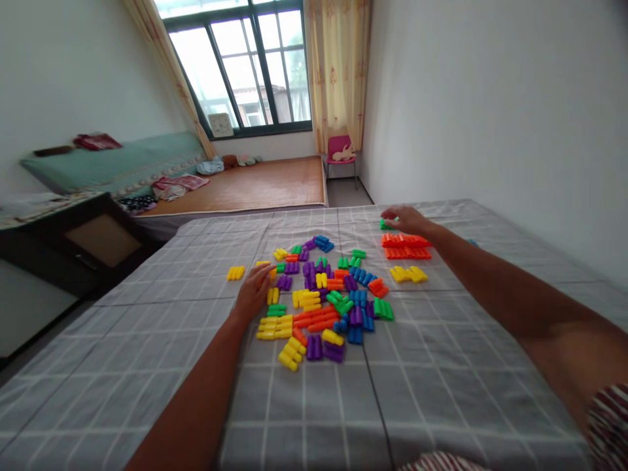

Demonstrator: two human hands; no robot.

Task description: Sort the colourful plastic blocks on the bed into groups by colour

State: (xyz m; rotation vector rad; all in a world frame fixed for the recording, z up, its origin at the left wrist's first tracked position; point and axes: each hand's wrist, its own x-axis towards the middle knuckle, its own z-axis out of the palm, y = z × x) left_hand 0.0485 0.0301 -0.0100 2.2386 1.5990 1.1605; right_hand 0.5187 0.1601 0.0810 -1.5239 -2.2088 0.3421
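Note:
Colourful plastic building blocks, ribbed like short rows of joined tubes, lie in a loose heap (pixel 318 301) on a grey checked cloth. My left hand (pixel 255 288) rests at the heap's left edge, its fingers stretched out beside yellow and green blocks. Farther off to the right, my right hand (pixel 405 219) reaches down with bent fingers on a green block (pixel 387 224); the fingertips are partly hidden. Just nearer than that hand are two rows of orange-red blocks (pixel 406 253). A yellow row (pixel 409 274) lies nearer still.
The grey cloth (pixel 161 366) covers the broad surface before me. One yellow block (pixel 236 273) lies apart at the left. A dark cabinet (pixel 83 242) stands on the left. Beyond are a bed with a brown mat (pixel 275 180), a pink chair (pixel 339 147) and a window.

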